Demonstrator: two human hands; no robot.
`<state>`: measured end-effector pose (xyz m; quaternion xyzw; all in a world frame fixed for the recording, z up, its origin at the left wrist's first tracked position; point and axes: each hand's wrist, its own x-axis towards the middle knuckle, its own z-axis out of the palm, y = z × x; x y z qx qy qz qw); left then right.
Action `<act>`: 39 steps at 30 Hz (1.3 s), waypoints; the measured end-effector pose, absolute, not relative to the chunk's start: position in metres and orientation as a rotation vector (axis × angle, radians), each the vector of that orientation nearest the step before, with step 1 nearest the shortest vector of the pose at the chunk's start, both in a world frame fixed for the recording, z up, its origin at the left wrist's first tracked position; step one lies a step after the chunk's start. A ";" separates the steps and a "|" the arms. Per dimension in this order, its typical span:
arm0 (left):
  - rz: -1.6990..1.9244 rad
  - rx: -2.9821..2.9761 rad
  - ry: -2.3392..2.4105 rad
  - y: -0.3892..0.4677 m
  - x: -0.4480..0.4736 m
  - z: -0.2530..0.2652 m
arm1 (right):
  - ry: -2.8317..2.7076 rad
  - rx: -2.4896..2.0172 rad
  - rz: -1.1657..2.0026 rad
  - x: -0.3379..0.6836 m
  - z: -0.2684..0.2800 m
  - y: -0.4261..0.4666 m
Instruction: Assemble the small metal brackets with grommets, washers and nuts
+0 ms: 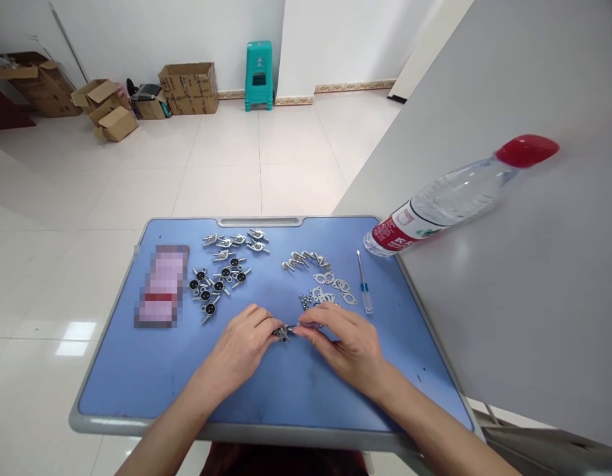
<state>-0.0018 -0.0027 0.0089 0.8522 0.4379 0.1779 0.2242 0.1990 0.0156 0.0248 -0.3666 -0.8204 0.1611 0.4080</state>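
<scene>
Near the front middle of the table, my left hand (250, 337) pinches a small metal fitting (283, 332) between thumb and fingers. My right hand (346, 337) is closed around a small screwdriver (306, 324) with a purplish clear handle, its thin shaft pointing left at the fitting. Whether the tip touches a screw is too small to tell. Just beyond my right hand lie tiny screws (305, 301) and oval flat metal plates (349, 299), partly hidden by the fingers. Several metal fittings with black round faces (219, 285) are spread to the left of my hands.
Silver fittings (225, 243) and small round-headed parts (306, 258) lie farther back on the blue table (151, 377). Another screwdriver (365, 291) and a red-capped water bottle (409, 221) stand to the right by a grey panel (524, 264). A blurred-out pinkish object (161, 284) lies left.
</scene>
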 end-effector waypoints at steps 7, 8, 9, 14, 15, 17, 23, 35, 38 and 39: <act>0.490 2.295 1.227 -0.003 -0.002 0.010 | -2.015 -0.882 0.438 0.202 0.029 0.018; 0.494 2.278 1.237 -0.003 -0.002 0.010 | -1.997 -0.893 0.439 0.203 0.030 0.018; 0.497 2.261 1.252 -0.003 -0.001 0.010 | -1.979 -0.908 0.429 0.205 0.031 0.019; 0.483 2.136 1.362 -0.005 0.002 0.008 | -1.828 -1.079 0.356 0.219 0.032 0.026; 0.472 2.096 1.372 -0.006 0.002 0.009 | -1.779 -1.136 0.368 0.222 0.031 0.028; 0.447 2.020 1.393 -0.007 0.001 0.011 | -1.691 -1.265 0.451 0.229 0.030 0.033; 0.620 2.205 1.306 -0.003 -0.002 0.023 | -1.998 -1.494 0.747 0.237 0.031 0.042; 0.476 2.285 1.153 0.001 -0.002 0.012 | -2.484 -1.575 0.717 0.226 0.023 0.041; 0.474 2.328 1.193 0.000 -0.003 0.014 | -2.473 -1.573 0.700 0.225 0.020 0.041; 0.474 2.337 1.203 -0.001 -0.003 0.016 | -2.474 -1.565 0.693 0.225 0.020 0.041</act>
